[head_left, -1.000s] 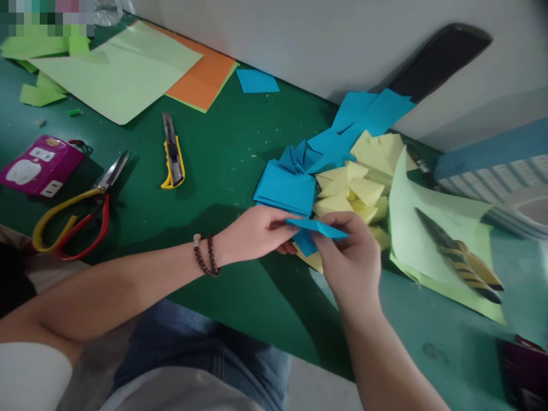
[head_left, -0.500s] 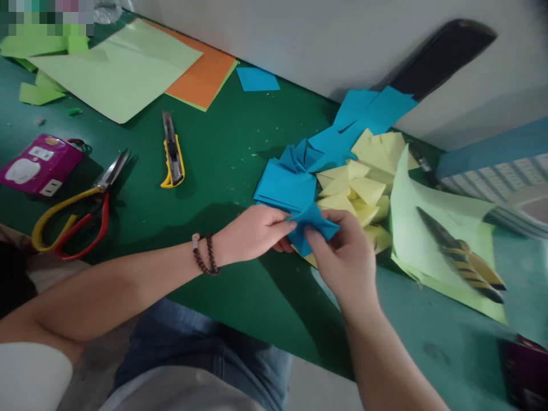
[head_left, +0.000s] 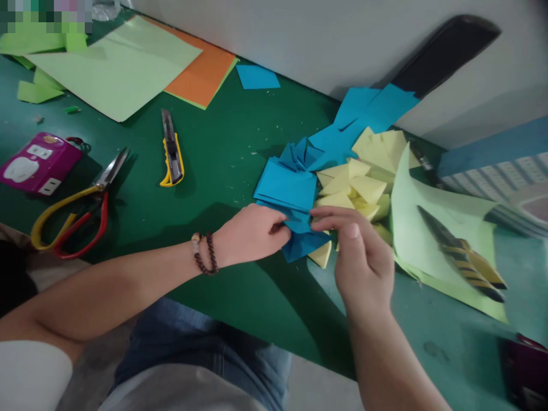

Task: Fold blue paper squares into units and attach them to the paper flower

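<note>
My left hand (head_left: 254, 231) is closed on the left side of a blue folded paper piece (head_left: 305, 244), its thumb and fingers pinching the edge. Beside it, my right hand (head_left: 363, 257) has its fingers stretched out. The fingertips touch or hover over the top right of that piece, and the thumb stands apart. Just behind lies a stack of blue paper squares (head_left: 286, 182) with blue folded pieces (head_left: 302, 155) at its back. A pile of pale yellow folded pieces (head_left: 362, 188) sits to the right, partly behind my right hand.
Scissors (head_left: 103, 194), a yellow box cutter (head_left: 172, 154) and a purple power socket (head_left: 40, 162) lie left. Pale green sheets (head_left: 115, 68) and orange paper (head_left: 201, 74) are at the back. On the right, a yellow-black cutting tool (head_left: 466, 257) rests on green paper (head_left: 411, 228).
My right hand has let go of the blue paper piece's right side and shifted slightly right, fingers straightening. The piece now spreads lower, while my left hand keeps its place.
</note>
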Demonstrator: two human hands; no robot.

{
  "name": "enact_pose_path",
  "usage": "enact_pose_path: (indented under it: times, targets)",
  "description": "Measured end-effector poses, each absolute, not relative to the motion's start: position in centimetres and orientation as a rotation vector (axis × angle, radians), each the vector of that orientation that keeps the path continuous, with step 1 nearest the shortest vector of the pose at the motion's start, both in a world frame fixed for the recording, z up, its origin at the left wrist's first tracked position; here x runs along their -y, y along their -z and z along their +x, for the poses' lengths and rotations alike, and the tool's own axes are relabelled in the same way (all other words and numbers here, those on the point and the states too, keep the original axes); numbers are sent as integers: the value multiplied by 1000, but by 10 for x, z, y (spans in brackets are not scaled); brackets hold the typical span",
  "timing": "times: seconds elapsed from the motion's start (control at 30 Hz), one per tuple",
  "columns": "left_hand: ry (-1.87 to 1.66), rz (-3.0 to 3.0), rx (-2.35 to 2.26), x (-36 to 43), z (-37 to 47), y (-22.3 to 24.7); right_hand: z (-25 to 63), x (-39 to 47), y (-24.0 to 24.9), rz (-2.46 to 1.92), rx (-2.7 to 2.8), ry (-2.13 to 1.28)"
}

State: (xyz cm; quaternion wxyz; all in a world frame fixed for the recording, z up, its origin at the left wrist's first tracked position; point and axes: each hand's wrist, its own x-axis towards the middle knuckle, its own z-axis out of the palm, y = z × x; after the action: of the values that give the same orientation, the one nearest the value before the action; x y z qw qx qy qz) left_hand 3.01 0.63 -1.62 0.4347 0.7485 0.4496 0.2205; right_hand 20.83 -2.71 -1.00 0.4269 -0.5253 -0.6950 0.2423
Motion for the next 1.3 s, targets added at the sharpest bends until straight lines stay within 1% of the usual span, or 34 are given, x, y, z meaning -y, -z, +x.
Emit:
enact_pose_path:
  times: [0.17,0.4,0.53,0.8,1.03,1.17,1.3]
  targets:
    - [-551,1771,-1108,-7,29,16,208,28,13,-1439,1770,-588]
    - [-615,1660,-1040,-6,29,16,206,25,12,-1587,1912,-332]
    - [-638,1687,-1022,-5,29,18,204,25,16,-1626,1865,-304]
    - [-680,1609,-1082,-7,30,25,200,32,17,-1558,1923,-415]
    - [-790,1473,-1024,-2,37,32,193,32,19,-1513,1937,-317]
    - [-785,1271,-1021,-4,37,32,192,32,16,-1413,2021,-315]
    - [-828,1203,-1016,-6,35,29,192,33,12,-1372,2044,-330]
